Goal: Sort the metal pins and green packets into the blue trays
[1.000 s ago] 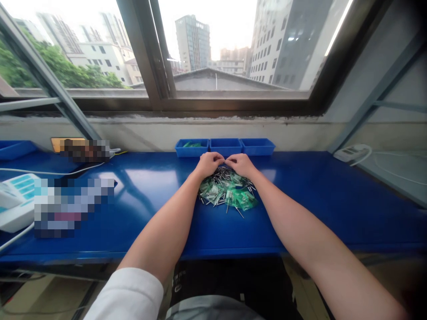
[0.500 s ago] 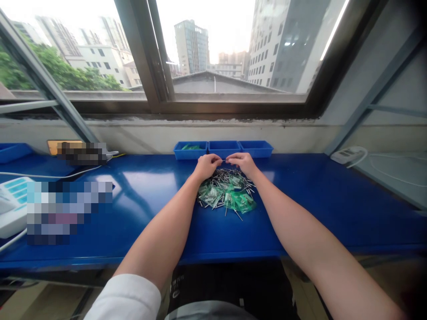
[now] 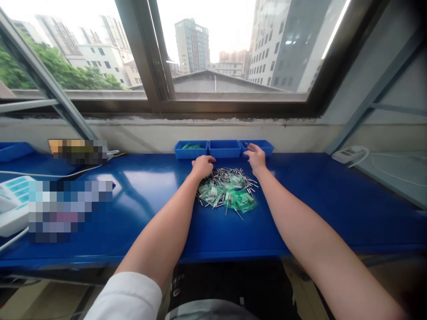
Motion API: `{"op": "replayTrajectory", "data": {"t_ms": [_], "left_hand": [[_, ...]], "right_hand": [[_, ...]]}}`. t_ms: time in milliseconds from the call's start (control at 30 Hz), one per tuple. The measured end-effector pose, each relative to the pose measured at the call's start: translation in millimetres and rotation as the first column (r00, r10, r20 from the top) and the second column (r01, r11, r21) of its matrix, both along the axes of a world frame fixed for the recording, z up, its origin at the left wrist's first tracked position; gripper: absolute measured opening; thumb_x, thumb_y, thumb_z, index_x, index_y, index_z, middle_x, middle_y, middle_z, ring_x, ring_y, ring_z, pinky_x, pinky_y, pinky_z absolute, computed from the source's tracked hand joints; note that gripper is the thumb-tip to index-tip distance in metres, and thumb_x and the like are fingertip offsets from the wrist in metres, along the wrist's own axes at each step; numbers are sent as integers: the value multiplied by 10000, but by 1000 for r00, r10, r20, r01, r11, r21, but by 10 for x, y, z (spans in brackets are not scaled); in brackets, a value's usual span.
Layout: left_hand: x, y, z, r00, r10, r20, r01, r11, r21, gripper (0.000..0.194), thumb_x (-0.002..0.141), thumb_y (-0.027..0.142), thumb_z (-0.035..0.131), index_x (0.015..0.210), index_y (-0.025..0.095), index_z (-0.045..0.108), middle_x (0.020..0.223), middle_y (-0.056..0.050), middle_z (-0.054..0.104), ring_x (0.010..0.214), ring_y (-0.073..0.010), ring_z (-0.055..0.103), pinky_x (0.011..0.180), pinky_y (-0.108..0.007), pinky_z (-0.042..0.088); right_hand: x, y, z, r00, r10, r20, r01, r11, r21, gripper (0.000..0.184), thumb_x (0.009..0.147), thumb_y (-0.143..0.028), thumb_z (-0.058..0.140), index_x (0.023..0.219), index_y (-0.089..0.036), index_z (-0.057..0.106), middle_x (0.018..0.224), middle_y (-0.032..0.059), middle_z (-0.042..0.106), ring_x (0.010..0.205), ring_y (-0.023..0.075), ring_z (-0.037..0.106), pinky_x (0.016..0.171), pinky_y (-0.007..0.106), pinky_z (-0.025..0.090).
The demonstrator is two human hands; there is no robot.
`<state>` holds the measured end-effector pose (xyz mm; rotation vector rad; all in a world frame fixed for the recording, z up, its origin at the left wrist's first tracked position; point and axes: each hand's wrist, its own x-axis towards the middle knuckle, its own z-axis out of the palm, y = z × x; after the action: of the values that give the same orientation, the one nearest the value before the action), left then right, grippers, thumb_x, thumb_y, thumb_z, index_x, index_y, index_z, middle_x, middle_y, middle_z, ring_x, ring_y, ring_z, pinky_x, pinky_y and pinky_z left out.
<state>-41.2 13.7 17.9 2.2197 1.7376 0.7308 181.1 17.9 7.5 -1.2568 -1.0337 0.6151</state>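
Note:
A heap of thin metal pins point(image 3: 230, 174), some dark and some shiny, lies on the blue table, mixed with small green plastic bags point(image 3: 242, 201). My left hand point(image 3: 202, 167) is at the heap's far left edge, fingers bent down and pressed together; whatever is between its fingertips is too small to make out. Over the front edge of the right blue bin point(image 3: 268, 148), my right hand point(image 3: 256, 158) pinches a small metal pin point(image 3: 246, 143) at its fingertips. The hand partly hides that bin.
Beside it stand a middle blue bin point(image 3: 225, 154) and a left blue bin point(image 3: 187, 154) with green bags in it. A white device point(image 3: 15, 204) and cables are on the left. A power strip point(image 3: 350, 154) sits at the back right. The window is behind.
My hands were together above the heap with a thin pin between them. My right hand has moved right and away to the right bin; my left has lowered slightly toward the heap.

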Motion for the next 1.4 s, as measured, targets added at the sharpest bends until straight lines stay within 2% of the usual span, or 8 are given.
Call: {"op": "replayTrajectory", "data": {"t_ms": [167,333,567,700,867,933,1033,1400], "left_hand": [[-19,19,-21,998,-53,-38,50,996,-73,412,682,173,475,1008,282,702,1142,-35,658,1147,-302,510,990,-465,318],[7,-12,8,999,-50,-6,49,993,-107,297,710,313,528,942,304,713,1007,-18,702,1064,-305,554,974,-482,310],[32,-112,107,995,-58,81,64,995,-77,247,744,406,553,866,281,727,927,-9,716,995,-273,591,952,-419,357],[33,-98,95,982,-91,167,95,995,-16,223,744,365,560,788,226,729,824,-22,720,882,-238,626,872,-357,430],[49,-42,70,801,-281,528,291,954,67,291,744,417,575,767,154,696,743,-53,711,756,-187,633,788,-302,477],[61,-36,73,693,-317,648,351,933,82,317,716,440,620,776,137,688,755,-66,710,762,-187,633,797,-304,479],[70,-34,70,613,-321,722,387,918,80,337,692,448,654,792,128,687,772,-71,710,775,-189,630,806,-312,477],[68,-35,40,916,-238,322,210,970,121,237,780,319,549,864,180,722,801,-36,722,778,-182,637,730,-273,457]], "right_hand": [[51,-13,-5,998,50,-28,-50,999,-16,723,627,-237,557,1333,-210,408,1267,113,540,848,197,624,475,233,478],[6,-47,14,996,42,-73,-44,999,-18,779,590,-239,580,1340,-184,376,1048,83,625,709,160,601,425,212,428],[-77,-53,8,992,125,-13,-125,992,-5,669,570,-215,609,1219,-121,480,837,40,656,635,142,569,567,273,491],[-111,-73,-26,970,159,186,-163,987,6,468,609,-199,604,1070,-118,592,793,46,675,693,165,605,694,317,500],[-284,-276,93,776,238,584,-316,948,34,232,718,-285,612,899,-164,690,856,60,704,803,189,628,769,312,472],[-355,-345,150,681,314,661,-428,904,12,214,775,-321,581,873,-178,706,888,51,711,832,188,631,768,296,457],[-406,-372,181,650,350,675,-453,891,-25,225,816,-321,546,809,-171,713,831,41,716,769,178,631,707,277,447],[-364,-248,86,854,411,318,-446,894,42,203,712,-307,621,830,-151,671,745,53,698,707,181,650,685,297,495]]}}
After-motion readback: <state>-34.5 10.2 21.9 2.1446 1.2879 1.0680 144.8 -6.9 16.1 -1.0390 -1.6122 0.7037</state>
